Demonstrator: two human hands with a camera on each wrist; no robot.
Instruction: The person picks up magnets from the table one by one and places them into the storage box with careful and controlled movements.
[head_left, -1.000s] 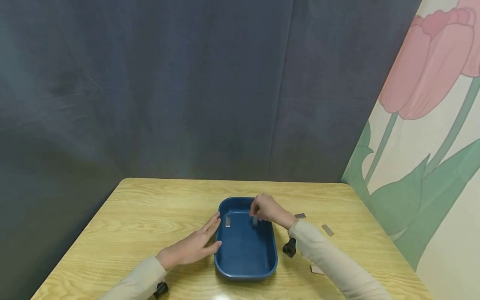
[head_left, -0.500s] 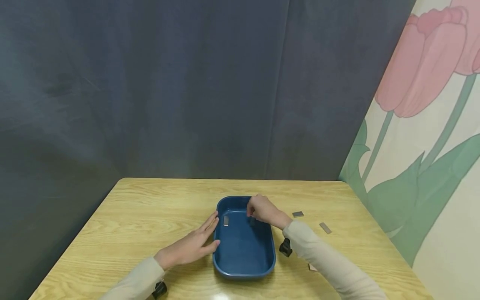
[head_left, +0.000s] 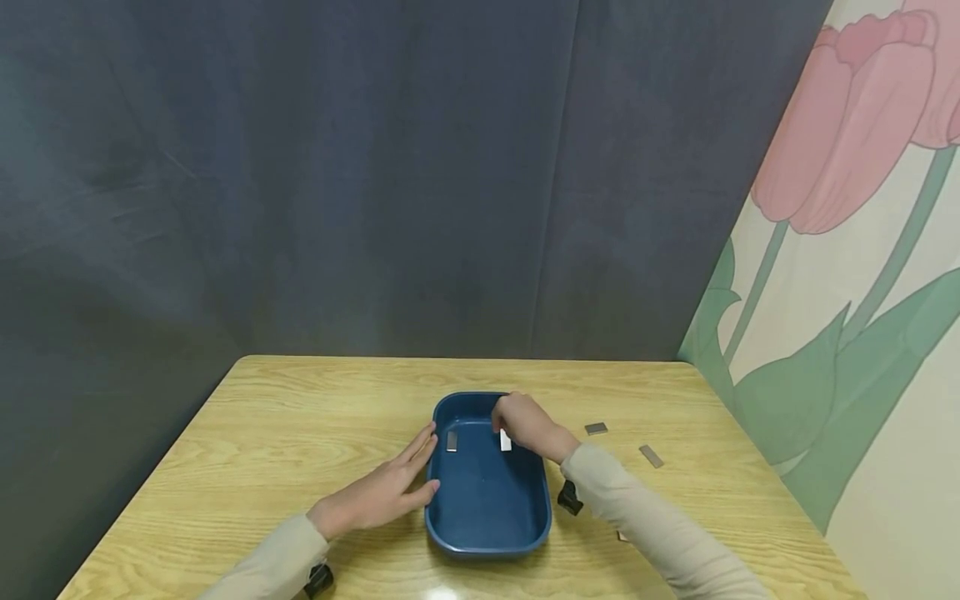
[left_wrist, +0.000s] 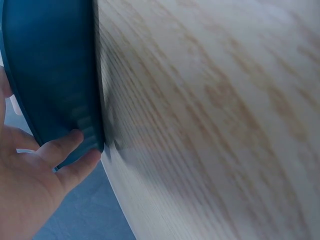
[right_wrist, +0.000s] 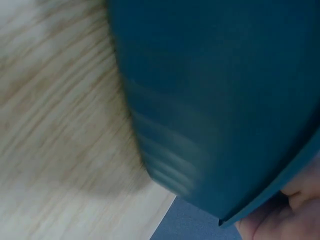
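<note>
A blue rectangular tray (head_left: 487,508) stands on the wooden table. Against its left side rests my left hand (head_left: 382,496), fingers extended along the outer wall and thumb at the rim. In the left wrist view, fingertips (left_wrist: 75,137) press on the tray's outer wall. My right hand (head_left: 528,423) reaches over the far right rim, fingers bent down, pinching a small flat rectangular tile (head_left: 506,442) that shines white inside the tray. Another small grey tile (head_left: 452,441) lies in the tray to the left. The right wrist view shows mostly the tray's outer wall (right_wrist: 200,100).
Right of the tray, two grey tiles (head_left: 596,428) lie on the table (head_left: 322,417). A further small piece (head_left: 622,537) shows partly behind the right sleeve. A dark curtain (head_left: 375,183) hangs behind the table, and a tulip-painted wall (head_left: 847,250) stands at right.
The tile at my right fingers turns from grey to bright white as its angle shifts. My right hand moves slightly; the left stays at the tray. The view shifts a little.
</note>
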